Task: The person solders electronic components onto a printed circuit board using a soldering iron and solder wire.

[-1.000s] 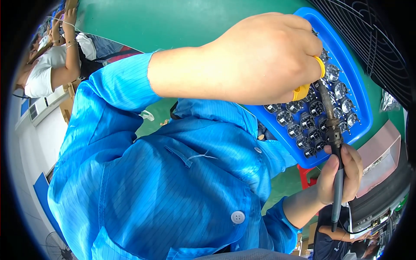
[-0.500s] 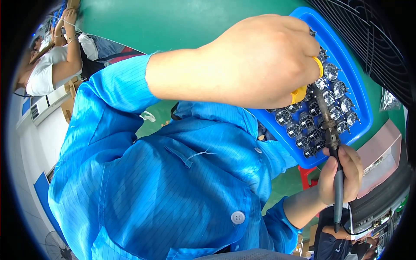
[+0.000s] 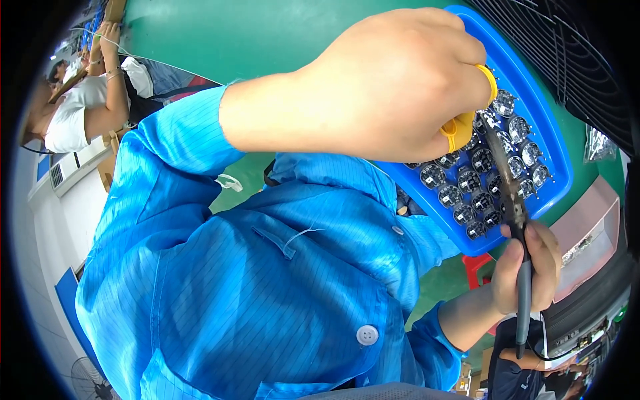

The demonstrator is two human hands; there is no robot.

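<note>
Over blue tray (image 3: 557, 157) of round metal parts (image 3: 467, 180): left hand (image 3: 393, 83) fisted w/ yellow finger cots (image 3: 460, 127), right hand (image 3: 527, 267) gripping soldering iron (image 3: 510, 193), tip near cots.

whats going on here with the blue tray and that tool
A person in a blue smock works over a blue plastic tray filled with rows of small round metal parts. The right hand grips a slim dark pen-like tool, tip down among the parts. The left hand, wearing yellow finger cots, rests at the tray beside the tip.
</note>
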